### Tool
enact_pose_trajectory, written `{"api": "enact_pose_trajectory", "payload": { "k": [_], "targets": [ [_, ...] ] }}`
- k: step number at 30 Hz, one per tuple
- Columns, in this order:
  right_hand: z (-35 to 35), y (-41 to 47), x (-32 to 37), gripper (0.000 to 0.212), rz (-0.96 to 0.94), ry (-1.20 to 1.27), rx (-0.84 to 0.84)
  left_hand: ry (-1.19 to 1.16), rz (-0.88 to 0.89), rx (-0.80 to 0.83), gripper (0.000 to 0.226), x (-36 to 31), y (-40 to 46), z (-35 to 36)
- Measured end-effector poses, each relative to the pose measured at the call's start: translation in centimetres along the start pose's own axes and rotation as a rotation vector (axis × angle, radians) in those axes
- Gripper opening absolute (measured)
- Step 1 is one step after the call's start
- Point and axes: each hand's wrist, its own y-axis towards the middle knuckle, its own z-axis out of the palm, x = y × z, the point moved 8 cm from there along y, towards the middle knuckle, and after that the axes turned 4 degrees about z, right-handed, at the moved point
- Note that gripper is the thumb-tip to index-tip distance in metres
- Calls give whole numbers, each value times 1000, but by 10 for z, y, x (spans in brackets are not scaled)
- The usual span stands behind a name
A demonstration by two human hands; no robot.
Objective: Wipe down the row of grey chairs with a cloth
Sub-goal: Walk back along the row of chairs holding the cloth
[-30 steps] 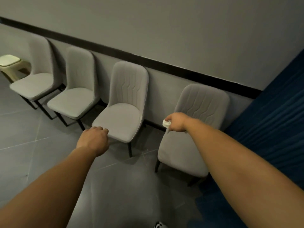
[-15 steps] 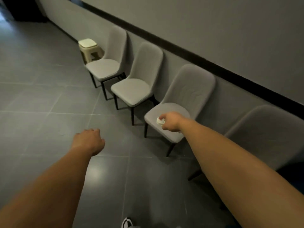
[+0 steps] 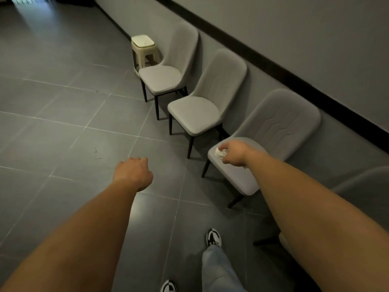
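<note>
A row of grey padded chairs stands along the wall. The far chair (image 3: 162,77), the middle chair (image 3: 195,114) and the near chair (image 3: 280,125) are fully in view. A further chair (image 3: 366,186) shows at the right edge. My right hand (image 3: 233,152) grips a crumpled white cloth (image 3: 220,153) over the front corner of the near chair's seat. Whether the cloth touches the seat is unclear. My left hand (image 3: 133,172) hangs over the floor with fingers curled, holding nothing.
A cream plastic stool (image 3: 143,46) stands past the far chair by the wall. Grey tiled floor (image 3: 63,114) spreads to the left. My feet in black-and-white shoes (image 3: 214,237) are at the bottom. A black rail (image 3: 294,79) runs along the wall.
The view has swung left along the row. My right hand with the cloth went from the rightmost chair to the front of the adjacent chair's seat. My left hand stayed over the floor.
</note>
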Motion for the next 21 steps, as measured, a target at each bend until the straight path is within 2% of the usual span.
{"api": "enact_pose_trajectory", "payload": {
  "k": [7, 11, 16, 21],
  "targets": [
    [-48, 106, -16, 50, -55, -33, -4, 30, -110, -44, 42, 8, 84, -34],
    [-69, 165, -15, 42, -109, -92, 60, 11, -127, -81, 47, -9, 127, -49],
    [-78, 225, 18, 41, -181, -157, 116, -21, -99, -104, 48, -26, 167, -59],
    [-68, 271, 76, 42, -260, -234, 184, -54, -176, -58, 48, 17, 198, -59]
  ]
}}
